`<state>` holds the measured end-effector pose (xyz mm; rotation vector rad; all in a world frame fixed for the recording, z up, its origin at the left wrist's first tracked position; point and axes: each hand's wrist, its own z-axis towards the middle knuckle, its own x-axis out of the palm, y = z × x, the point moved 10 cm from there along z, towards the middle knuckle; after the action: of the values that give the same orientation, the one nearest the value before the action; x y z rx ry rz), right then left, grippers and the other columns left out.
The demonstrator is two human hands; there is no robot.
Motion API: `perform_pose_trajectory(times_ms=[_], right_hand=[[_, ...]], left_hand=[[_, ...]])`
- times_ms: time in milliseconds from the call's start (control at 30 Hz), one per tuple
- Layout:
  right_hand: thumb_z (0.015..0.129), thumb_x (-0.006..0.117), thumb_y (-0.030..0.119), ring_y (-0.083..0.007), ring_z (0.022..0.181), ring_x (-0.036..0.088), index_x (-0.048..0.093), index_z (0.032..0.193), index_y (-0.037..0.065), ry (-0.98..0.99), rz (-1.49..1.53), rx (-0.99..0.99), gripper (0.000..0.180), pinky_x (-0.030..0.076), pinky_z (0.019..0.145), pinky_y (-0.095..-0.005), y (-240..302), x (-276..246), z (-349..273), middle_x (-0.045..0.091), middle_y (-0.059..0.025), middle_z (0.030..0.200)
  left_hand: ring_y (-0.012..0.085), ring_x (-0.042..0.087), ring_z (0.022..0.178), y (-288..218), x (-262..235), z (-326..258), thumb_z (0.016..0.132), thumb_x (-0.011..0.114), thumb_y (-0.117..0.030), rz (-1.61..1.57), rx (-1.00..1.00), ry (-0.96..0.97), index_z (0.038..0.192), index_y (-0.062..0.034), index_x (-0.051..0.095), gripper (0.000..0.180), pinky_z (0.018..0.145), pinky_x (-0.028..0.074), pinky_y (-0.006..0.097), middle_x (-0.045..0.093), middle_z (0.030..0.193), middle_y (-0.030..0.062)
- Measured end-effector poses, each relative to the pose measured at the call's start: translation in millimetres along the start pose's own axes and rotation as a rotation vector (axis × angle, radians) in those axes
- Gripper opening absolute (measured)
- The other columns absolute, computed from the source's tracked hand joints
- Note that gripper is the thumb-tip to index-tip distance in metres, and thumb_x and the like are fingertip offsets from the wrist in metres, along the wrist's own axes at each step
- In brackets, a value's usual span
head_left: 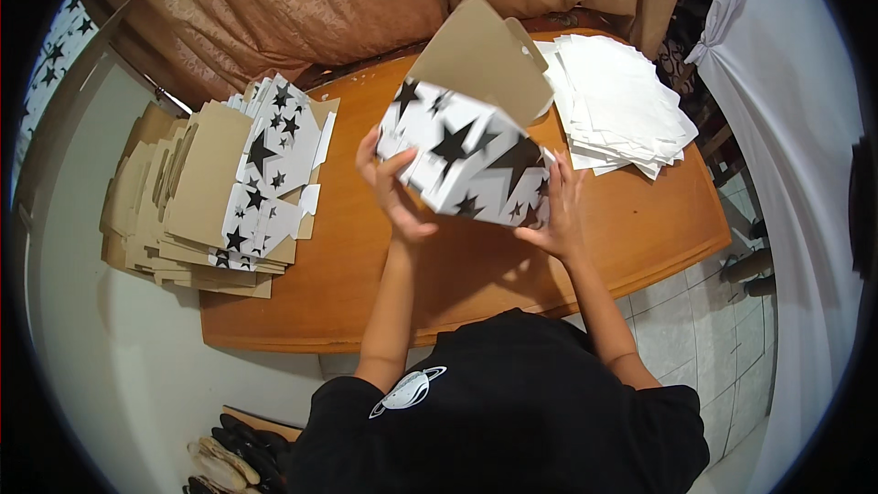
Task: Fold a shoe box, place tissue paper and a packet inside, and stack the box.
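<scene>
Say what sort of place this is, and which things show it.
Probably a room in a home: patterned brown curtains, a wooden table and what look like shoes suggest it.

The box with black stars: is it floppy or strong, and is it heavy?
The star box is probably quite stiff, since its cardboard walls look straight between the left hand and right hand. It's likely light, being thin board held above the table. Its raised lid might wobble, since no hand touches it.
</scene>
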<state>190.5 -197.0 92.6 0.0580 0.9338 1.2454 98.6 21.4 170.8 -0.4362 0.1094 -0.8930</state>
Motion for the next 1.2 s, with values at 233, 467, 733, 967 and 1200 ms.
perform_pose_trajectory(times_ms=[233,467,733,967,1200], right_hand=[[0.056,0.076,0.033,-0.0332,0.126,0.027,0.051,0.12,0.028,0.038,-0.171,-0.366,0.069,0.003,0.103,-0.0641,9,35,-59,0.032,-0.0121,0.131],[0.067,0.068,0.03,-0.0274,0.13,0.021,0.052,0.118,0.039,-0.023,-0.298,-0.459,0.054,-0.005,0.105,-0.0601,20,53,-92,0.031,-0.0074,0.135],[0.075,0.061,0.033,-0.0253,0.131,0.022,0.049,0.124,0.037,0.228,-0.359,-0.523,0.05,-0.006,0.107,-0.0545,43,82,-106,0.033,-0.0052,0.137],[0.072,0.064,0.024,-0.025,0.126,0.028,0.052,0.121,0.032,0.218,-0.151,-0.479,0.051,0.0,0.106,-0.0568,40,71,-113,0.039,-0.0029,0.132],[0.071,0.063,0.018,-0.0292,0.125,0.03,0.056,0.116,0.025,0.063,-0.186,-0.177,0.045,0.001,0.104,-0.0619,12,27,-75,0.041,-0.0055,0.129]], left_hand=[[0.0238,0.011,0.136,60,-33,-82,0.079,0.025,-0.073,-0.12,-0.947,0.331,0.142,-0.0044,0.012,0.094,0.109,0.009,0.038,0.01,0.148,0.0112],[0.0289,0.031,0.127,96,-65,-110,0.084,0.024,-0.067,0.25,-0.845,0.563,0.143,-0.0162,0.017,0.078,0.104,0.004,0.051,0.031,0.141,0.013],[0.0339,0.028,0.13,123,-89,-140,0.089,0.019,-0.06,0.497,-1.007,0.539,0.14,-0.0196,0.026,0.065,0.1,0.001,0.063,0.036,0.139,0.0102],[0.0375,0.018,0.132,94,-75,-116,0.087,0.041,-0.05,1.177,-0.908,0.679,0.131,-0.0116,0.041,0.058,0.098,0.004,0.066,0.025,0.141,0.0183],[0.0396,0.012,0.133,63,58,-109,0.084,0.05,-0.045,0.873,-0.517,0.822,0.128,-0.011,0.045,0.056,0.095,0.004,0.071,0.021,0.143,0.0182]])
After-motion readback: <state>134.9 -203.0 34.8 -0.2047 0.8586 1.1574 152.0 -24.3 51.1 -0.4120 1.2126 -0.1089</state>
